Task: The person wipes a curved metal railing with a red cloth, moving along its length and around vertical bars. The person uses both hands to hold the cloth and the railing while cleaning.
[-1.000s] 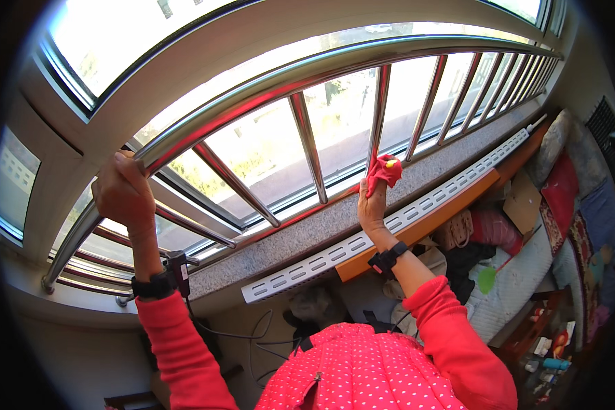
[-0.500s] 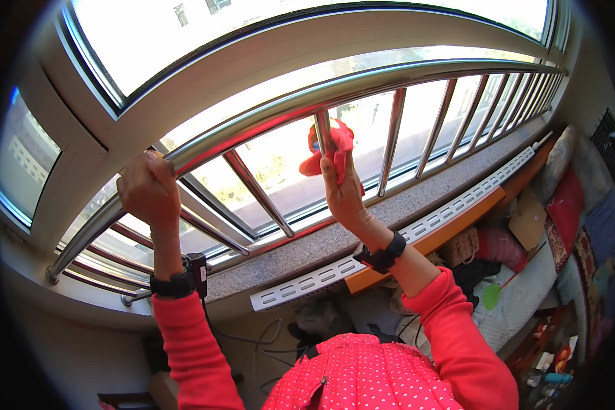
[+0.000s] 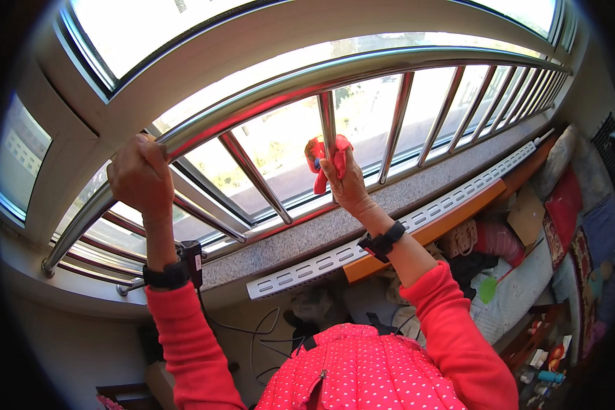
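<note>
Red cloth point(image 3: 341, 146) is held around an upright bar point(image 3: 326, 113) by the closed right hand point(image 3: 350, 188), while the left hand point(image 3: 142, 181), farther away, is clamped on the top rail point(image 3: 273, 93).

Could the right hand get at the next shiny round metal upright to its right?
Probably yes: the right hand holds a crumpled red cloth at the neighbouring metal upright, and nothing visible blocks the way to that shiny round metal upright.

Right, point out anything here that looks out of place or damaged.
The flat tan sheet, probably cardboard, looks out of place, jumbled among red fabric and other clutter at right. The thin black cable looks untidy, trailing in loose loops. The shiny metal railing shows no clear damage.
</note>
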